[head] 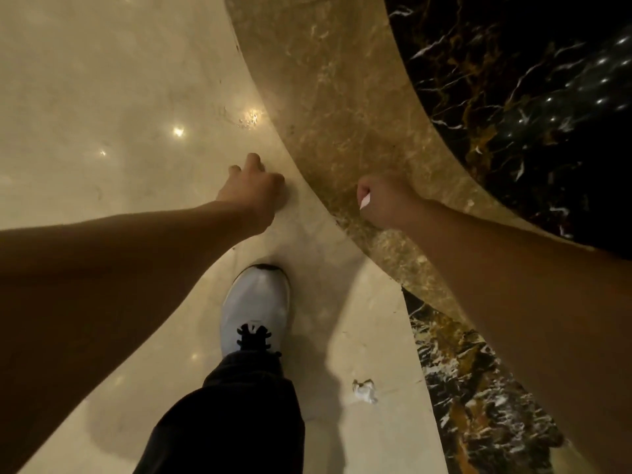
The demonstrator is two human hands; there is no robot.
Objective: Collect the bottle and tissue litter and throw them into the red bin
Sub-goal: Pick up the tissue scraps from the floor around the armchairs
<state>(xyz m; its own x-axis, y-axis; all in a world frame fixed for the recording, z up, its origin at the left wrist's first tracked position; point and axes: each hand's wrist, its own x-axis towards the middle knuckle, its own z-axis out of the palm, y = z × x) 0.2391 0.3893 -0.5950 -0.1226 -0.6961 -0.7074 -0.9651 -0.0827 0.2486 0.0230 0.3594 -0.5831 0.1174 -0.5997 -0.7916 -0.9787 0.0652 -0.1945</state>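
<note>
Polished cream marble floor (102, 97), glossy, with pinpoint light reflections. Curved band of tan-brown marble (342, 97), smooth, mottled, less reflective. Black marble (530, 80) with white and gold veining, highly glossy. Crumpled white tissue (365, 391), thin matt paper, creased. White shoe (254, 309), matt upper, black laces. Dark trouser leg (232, 422), matt woven cloth, softly wrinkled.

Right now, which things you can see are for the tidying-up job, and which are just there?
For the job:
- crumpled tissue lying on the floor
- white scrap, likely tissue, in the closed right hand
- left hand, nothing visible in it

Just there:
- white shoe
- marble floor

No bottle or red bin is in view.
</note>
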